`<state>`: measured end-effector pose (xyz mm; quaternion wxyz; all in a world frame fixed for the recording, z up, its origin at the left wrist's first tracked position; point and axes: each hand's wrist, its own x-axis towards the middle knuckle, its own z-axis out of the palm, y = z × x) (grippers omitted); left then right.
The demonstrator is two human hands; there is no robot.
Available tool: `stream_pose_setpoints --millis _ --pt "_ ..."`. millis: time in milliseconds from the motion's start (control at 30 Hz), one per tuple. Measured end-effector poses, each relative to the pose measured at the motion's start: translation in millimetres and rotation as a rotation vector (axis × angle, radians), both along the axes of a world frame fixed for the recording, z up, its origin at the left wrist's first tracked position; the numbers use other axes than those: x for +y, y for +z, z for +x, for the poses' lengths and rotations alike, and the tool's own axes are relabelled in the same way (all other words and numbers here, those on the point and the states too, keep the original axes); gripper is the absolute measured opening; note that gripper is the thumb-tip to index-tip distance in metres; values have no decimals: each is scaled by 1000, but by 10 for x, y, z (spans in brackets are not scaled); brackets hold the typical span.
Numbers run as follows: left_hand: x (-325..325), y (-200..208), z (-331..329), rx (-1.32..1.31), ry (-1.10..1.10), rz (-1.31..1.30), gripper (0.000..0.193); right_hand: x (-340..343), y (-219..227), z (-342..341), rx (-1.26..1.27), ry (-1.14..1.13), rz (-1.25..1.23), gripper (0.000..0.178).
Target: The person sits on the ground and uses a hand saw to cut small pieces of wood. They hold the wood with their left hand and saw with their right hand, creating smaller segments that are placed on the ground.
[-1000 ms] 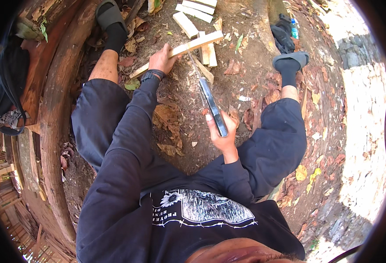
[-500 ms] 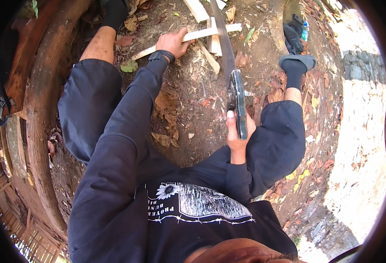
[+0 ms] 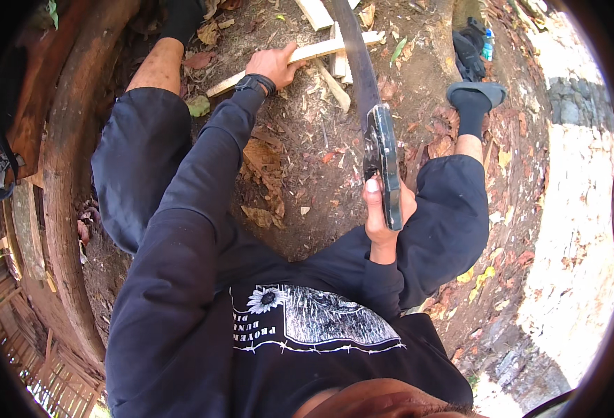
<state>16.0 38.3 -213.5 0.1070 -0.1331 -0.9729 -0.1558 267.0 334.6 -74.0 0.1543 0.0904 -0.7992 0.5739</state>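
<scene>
A narrow pale wooden strip (image 3: pixel 321 49) lies slantwise near the top of the view, crossing over other wood on the ground. My left hand (image 3: pixel 273 67), with a dark band at its wrist, is closed around the strip left of its middle. A handsaw (image 3: pixel 360 66) crosses the strip near its right end, its long dark blade pointing away from me. My right hand (image 3: pixel 389 205) grips the saw's worn dark handle, thumb on the near side. Whether the teeth have cut into the wood cannot be made out.
Short wood pieces (image 3: pixel 314 12) lie beneath and beyond the strip, and a thin offcut (image 3: pixel 334 87) rests nearer. My legs spread to either side, with a sandal (image 3: pixel 477 94) at the right foot. Along the left runs a log (image 3: pixel 70 188). Dry leaves (image 3: pixel 261 167) litter the soil.
My right hand and the saw handle have shifted slightly toward me and to the right. The strip and my left hand have moved only a little.
</scene>
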Motion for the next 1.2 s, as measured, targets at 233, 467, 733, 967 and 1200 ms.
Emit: stream_pose_setpoints --millis 233,467,733,967,1200 --pt "48 83 -26 -123 59 12 51 -4 -242 1 -130 -20 -34 20" --pt "67 80 5 -124 120 26 55 -50 -429 -2 -177 -3 -40 19" --pt "34 26 -11 -89 111 12 61 6 -620 -172 -207 72 -7 20" --pt "25 -27 -43 -81 119 -36 63 46 -594 -119 -224 52 84 22" --pt "25 -115 -57 -69 127 -23 63 23 -527 -98 -257 45 58 22"
